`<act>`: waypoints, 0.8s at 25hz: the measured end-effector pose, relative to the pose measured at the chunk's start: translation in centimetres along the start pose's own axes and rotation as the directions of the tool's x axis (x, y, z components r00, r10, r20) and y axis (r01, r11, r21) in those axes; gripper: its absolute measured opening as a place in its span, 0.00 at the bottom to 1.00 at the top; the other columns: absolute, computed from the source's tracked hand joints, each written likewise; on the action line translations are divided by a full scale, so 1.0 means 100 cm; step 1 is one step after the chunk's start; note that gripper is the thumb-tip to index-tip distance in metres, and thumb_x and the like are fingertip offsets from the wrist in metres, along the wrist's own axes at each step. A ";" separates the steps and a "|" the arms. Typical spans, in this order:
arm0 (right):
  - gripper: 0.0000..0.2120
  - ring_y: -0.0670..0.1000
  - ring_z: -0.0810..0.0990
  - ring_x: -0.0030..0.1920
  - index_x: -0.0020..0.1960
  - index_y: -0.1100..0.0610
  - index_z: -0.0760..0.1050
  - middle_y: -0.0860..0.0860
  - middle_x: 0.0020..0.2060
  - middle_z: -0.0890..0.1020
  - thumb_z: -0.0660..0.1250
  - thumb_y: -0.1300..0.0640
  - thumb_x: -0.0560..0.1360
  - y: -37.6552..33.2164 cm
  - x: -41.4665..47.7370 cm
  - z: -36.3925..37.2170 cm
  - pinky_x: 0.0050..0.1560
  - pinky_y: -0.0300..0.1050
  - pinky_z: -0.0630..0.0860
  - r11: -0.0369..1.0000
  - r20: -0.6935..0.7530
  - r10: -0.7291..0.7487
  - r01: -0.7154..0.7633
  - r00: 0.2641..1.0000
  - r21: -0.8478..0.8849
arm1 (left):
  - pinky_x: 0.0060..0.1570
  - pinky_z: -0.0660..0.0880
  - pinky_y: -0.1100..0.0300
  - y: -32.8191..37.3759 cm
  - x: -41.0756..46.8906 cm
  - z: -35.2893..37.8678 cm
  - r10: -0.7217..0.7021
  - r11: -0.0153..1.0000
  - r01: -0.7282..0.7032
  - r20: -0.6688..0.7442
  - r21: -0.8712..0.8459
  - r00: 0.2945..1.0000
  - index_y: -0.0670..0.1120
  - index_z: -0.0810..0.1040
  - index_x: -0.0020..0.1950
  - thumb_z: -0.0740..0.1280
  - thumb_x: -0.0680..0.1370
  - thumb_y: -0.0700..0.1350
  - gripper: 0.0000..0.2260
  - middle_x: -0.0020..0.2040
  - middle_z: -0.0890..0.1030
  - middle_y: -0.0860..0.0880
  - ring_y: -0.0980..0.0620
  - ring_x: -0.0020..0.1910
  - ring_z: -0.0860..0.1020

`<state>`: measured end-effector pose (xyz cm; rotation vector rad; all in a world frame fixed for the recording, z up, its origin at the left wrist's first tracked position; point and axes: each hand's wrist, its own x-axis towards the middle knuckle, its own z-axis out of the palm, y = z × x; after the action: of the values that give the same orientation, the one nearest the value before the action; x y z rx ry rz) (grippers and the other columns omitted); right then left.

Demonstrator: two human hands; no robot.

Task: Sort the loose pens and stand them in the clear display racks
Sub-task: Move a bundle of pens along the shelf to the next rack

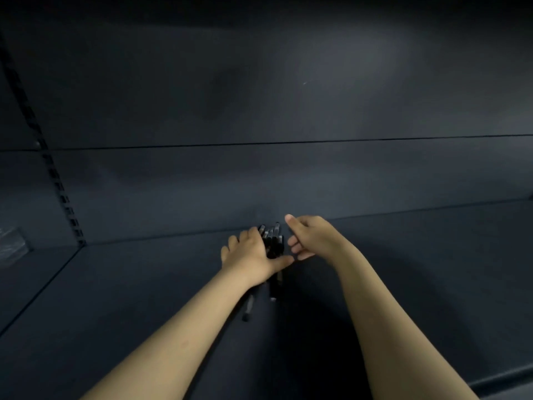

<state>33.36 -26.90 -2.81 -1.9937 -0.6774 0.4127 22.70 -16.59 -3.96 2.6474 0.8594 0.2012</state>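
Observation:
A bundle of several dark pens (272, 241) lies near the back of a dark shelf (144, 284), tips pointing toward the back panel. My left hand (251, 255) is curled round the bundle from the left, thumb across the front. Pen ends (248, 310) stick out below my left wrist. My right hand (305, 238) hovers just right of the bundle with relaxed fingers, holding nothing. No clear display rack can be made out in this dim view.
The dark back panel (259, 183) rises right behind the pens. A slotted upright (60, 192) runs down the left side. Something pale and glossy (13, 243) sits at the far left edge. The shelf's front lip (501, 379) shows at lower right.

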 end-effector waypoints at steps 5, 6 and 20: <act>0.24 0.52 0.80 0.37 0.49 0.62 0.77 0.58 0.43 0.84 0.57 0.42 0.79 0.008 0.003 -0.001 0.44 0.49 0.80 0.990 -0.088 -0.036 0.023 0.995 -0.142 | 0.59 0.72 0.53 -0.022 0.010 -0.011 0.038 0.987 -0.027 0.069 -0.160 0.997 0.45 0.73 0.63 0.74 0.69 0.60 0.29 0.62 0.74 0.45 0.45 0.62 0.72; 0.24 0.54 0.81 0.38 0.50 0.63 0.77 0.58 0.43 0.84 0.58 0.42 0.79 0.008 0.002 0.000 0.45 0.51 0.80 0.987 -0.089 -0.047 0.032 0.995 -0.160 | 0.55 0.75 0.54 -0.024 0.011 -0.011 0.052 0.983 -0.038 0.077 -0.177 0.996 0.45 0.75 0.59 0.74 0.70 0.59 0.25 0.59 0.76 0.46 0.47 0.57 0.75; 0.18 0.47 0.77 0.39 0.43 0.58 0.79 0.46 0.33 0.80 0.61 0.45 0.79 0.008 -0.006 0.009 0.46 0.42 0.72 0.983 -0.094 -0.113 0.098 0.989 -0.152 | 0.35 0.75 0.58 -0.024 0.001 -0.027 0.001 0.995 0.003 0.042 -0.096 0.999 0.44 0.77 0.44 0.72 0.72 0.46 0.07 0.41 0.80 0.47 0.47 0.39 0.81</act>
<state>32.61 -26.98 -3.91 -2.0909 -0.7636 0.1999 20.81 -13.98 -2.29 2.5531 0.8170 0.1807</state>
